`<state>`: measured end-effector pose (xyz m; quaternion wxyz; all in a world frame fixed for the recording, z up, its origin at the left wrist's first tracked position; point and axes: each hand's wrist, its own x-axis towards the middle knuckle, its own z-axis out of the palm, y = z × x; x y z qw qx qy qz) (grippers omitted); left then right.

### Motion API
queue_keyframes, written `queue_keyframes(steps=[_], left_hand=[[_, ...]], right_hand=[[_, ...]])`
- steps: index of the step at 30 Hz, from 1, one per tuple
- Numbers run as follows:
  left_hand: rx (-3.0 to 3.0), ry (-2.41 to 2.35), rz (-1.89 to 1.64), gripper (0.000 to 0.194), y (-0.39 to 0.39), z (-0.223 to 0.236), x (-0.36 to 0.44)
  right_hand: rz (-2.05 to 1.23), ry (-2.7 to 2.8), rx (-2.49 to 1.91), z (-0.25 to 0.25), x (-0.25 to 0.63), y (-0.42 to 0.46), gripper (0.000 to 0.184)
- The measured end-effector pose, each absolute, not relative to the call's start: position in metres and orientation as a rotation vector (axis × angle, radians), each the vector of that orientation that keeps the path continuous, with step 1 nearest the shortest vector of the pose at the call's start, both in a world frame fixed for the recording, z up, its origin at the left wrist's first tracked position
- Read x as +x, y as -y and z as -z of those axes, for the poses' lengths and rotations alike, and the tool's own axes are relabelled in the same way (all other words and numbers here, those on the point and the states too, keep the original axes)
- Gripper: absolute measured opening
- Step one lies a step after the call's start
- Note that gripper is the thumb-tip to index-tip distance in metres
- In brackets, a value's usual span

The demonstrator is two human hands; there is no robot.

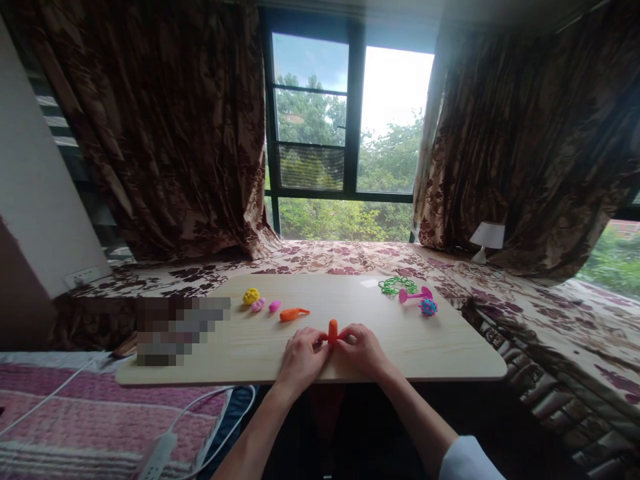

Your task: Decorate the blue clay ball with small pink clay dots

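A small orange piece stands upright near the front edge of the light wooden table. My left hand and my right hand both pinch it from either side, fingers curled. Further back lie an orange carrot-shaped piece, a yellow lump and two pink bits. To the right are green rings, a pink stick-shaped piece and a blue-and-pink ball.
A blurred-out patch covers the table's left part. A white power strip and cables lie on the pink bedding at lower left. A small white lamp stands on the floral window seat, with curtains and a window behind.
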<state>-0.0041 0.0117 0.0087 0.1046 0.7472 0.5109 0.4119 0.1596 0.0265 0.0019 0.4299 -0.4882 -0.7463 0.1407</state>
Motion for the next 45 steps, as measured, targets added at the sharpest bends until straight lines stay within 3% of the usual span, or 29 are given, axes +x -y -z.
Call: queue_keyframes(steps=[12,18,23,29,33,38,45], left_hand=[[1.965,-1.403,-1.244,0.017,-0.014,-0.011,-0.003],[1.663,-1.218,-1.25,0.032,-0.007,-0.024,-0.001],[1.366,-1.066,-1.25,0.045,0.022,-0.036,-0.002],[0.845,-0.542,-1.149,0.025,0.07,-0.063,0.011],[0.897,-0.586,-1.205,0.03,0.078,-0.073,0.011],[1.205,-1.057,-1.603,0.03,0.085,-0.073,0.004],[1.5,-0.969,-1.623,0.017,0.105,-0.086,0.014]], right_hand=[[-0.425,1.831,-1.167,-0.006,0.16,-0.024,0.011],[-0.448,1.79,-1.086,-0.018,0.155,-0.013,0.011],[-0.564,1.762,-0.896,-0.053,0.16,0.028,0.027],[-0.748,1.832,-0.724,-0.081,0.158,0.077,0.032],[-0.681,1.763,-0.653,-0.085,0.155,0.084,0.029],[-0.616,1.706,-0.676,-0.086,0.157,0.086,0.028],[-0.685,1.658,-0.673,-0.089,0.16,0.096,0.023]])
